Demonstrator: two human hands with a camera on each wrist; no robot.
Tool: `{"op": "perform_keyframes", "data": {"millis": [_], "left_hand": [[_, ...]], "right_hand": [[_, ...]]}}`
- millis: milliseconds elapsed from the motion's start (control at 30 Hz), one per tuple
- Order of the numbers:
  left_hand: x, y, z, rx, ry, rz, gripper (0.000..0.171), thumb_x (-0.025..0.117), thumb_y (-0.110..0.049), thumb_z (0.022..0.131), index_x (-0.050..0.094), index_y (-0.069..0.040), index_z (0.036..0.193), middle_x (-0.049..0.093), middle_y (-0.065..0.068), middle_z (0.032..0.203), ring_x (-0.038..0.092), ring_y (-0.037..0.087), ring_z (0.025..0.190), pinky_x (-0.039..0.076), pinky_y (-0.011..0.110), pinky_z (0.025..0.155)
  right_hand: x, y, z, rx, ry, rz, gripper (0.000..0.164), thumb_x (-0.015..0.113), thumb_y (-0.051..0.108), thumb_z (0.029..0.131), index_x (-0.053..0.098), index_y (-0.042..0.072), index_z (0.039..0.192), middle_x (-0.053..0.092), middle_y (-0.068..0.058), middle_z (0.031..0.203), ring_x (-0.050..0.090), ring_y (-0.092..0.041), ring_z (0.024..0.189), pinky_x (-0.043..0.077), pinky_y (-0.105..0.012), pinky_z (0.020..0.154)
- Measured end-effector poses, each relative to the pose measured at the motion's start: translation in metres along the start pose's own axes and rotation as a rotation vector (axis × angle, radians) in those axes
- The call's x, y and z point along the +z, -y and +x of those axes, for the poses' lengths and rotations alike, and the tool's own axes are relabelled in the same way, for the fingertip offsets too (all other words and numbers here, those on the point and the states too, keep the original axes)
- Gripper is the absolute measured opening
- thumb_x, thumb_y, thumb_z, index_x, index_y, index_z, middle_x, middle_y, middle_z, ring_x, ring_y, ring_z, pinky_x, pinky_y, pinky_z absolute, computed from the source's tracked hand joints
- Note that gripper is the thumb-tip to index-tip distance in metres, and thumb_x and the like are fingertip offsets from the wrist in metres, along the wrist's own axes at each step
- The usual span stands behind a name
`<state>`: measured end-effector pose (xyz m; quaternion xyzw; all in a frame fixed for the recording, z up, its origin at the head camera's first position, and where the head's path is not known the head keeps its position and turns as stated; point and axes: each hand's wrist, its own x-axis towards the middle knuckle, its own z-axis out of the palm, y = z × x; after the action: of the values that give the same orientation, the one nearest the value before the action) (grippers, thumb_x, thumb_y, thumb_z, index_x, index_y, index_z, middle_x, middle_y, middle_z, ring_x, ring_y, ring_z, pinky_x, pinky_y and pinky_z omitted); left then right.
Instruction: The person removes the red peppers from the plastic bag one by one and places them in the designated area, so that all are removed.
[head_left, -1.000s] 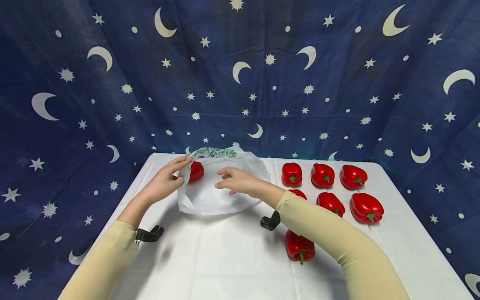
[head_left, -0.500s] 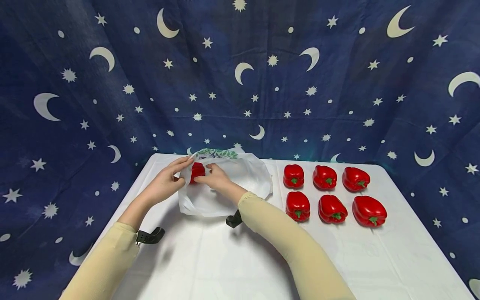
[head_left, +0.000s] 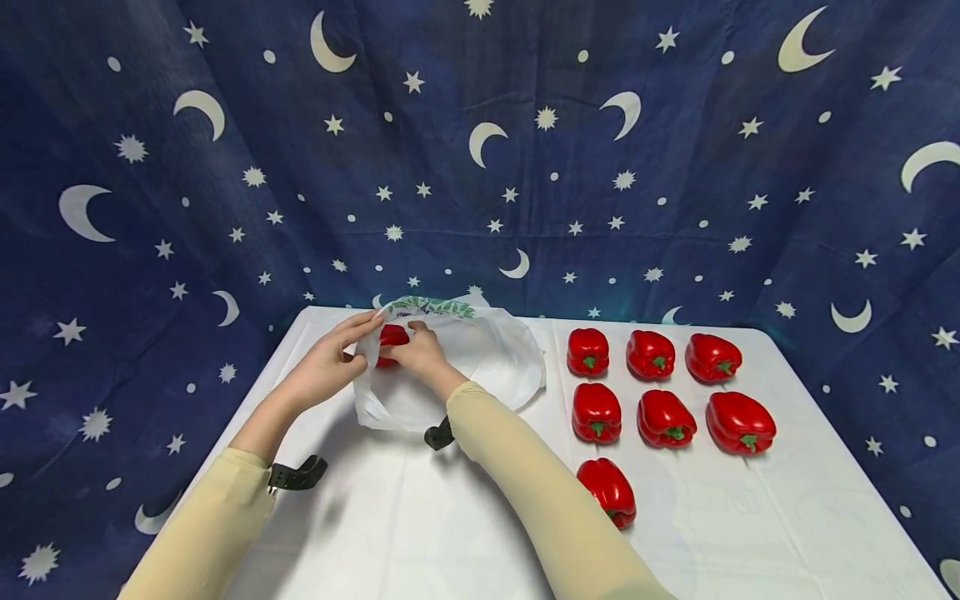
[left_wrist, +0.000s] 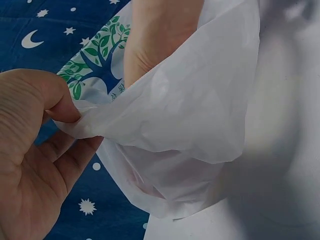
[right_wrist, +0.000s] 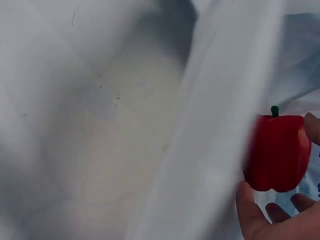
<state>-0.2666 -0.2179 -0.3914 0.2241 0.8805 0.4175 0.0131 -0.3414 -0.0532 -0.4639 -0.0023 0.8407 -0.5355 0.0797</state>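
Note:
A white plastic bag [head_left: 450, 412] with a printed green-leaved tree lies on the table, its mouth spread towards me. My left hand [head_left: 324, 367] pinches the left edge of that mouth; in the left wrist view the thumb and fingers grip the folded plastic. Inside the bag, at its left side, is a red bell pepper [right_wrist: 280, 152] with a green stem. My right hand [head_left: 422, 354] reaches into the bag and holds this pepper between thumb and fingers. The left wrist view hides the right fingers behind the bag wall.
Several red bell peppers [head_left: 666, 418] lie in rows on the right of the white-covered table [head_left: 817, 500]. One nearer pepper [head_left: 609, 492] is partly covered by my right sleeve [head_left: 540, 483]. A dark blue curtain [head_left: 675, 167] with moons and stars stands behind.
My right hand has moved left and deeper into the bag, from above its middle to the pepper there. The left hand keeps its hold on the bag's edge.

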Motion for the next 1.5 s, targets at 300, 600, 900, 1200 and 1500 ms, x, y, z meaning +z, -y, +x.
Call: {"op": "perform_keyframes", "data": {"millis": [300,600,900,1200,1500], "left_hand": [[-0.001,0.000,-0.003,-0.001,-0.007,-0.006,0.069,0.050,0.007,0.092,0.041,-0.011,0.158,0.028,0.003,0.166,0.037,0.031,0.143,0.047,0.036,0.080],[-0.002,-0.001,-0.006,0.001,-0.016,-0.001,0.069,0.049,0.006,0.092,0.041,-0.013,0.158,0.028,0.000,0.166,0.040,0.027,0.139,0.046,0.033,0.076],[-0.005,0.002,-0.006,-0.010,-0.021,0.017,0.068,0.049,0.005,0.093,0.043,-0.013,0.157,0.030,0.000,0.165,0.038,0.026,0.140,0.047,0.033,0.078],[-0.001,0.004,-0.006,-0.037,0.000,-0.010,0.068,0.048,0.005,0.094,0.040,-0.013,0.159,0.028,0.002,0.166,0.040,0.028,0.141,0.051,0.038,0.088],[0.005,0.009,-0.005,0.005,-0.013,0.012,0.070,0.049,0.006,0.091,0.043,-0.014,0.157,0.031,0.001,0.165,0.040,0.025,0.138,0.047,0.030,0.079]], "right_hand": [[0.010,0.005,0.001,-0.056,-0.049,-0.197,0.086,0.081,0.041,0.081,0.046,0.008,0.152,0.059,-0.016,0.135,0.062,-0.033,0.115,0.051,-0.040,0.097],[0.009,0.007,0.002,-0.108,-0.010,-0.190,0.083,0.082,0.036,0.081,0.045,0.005,0.148,0.061,-0.013,0.132,0.063,-0.025,0.113,0.051,-0.034,0.096],[-0.025,-0.001,0.006,-0.202,0.216,-0.214,0.075,0.080,0.029,0.082,0.048,0.006,0.146,0.064,-0.008,0.128,0.061,-0.020,0.111,0.051,-0.033,0.092],[-0.074,-0.019,0.005,-0.203,0.517,-0.197,0.068,0.073,0.014,0.080,0.049,0.006,0.144,0.057,-0.009,0.130,0.059,-0.020,0.103,0.055,-0.034,0.083],[-0.102,-0.029,-0.003,-0.122,0.681,-0.111,0.077,0.058,-0.001,0.079,0.047,0.016,0.153,0.050,-0.008,0.135,0.057,-0.023,0.085,0.051,-0.046,0.082]]}}
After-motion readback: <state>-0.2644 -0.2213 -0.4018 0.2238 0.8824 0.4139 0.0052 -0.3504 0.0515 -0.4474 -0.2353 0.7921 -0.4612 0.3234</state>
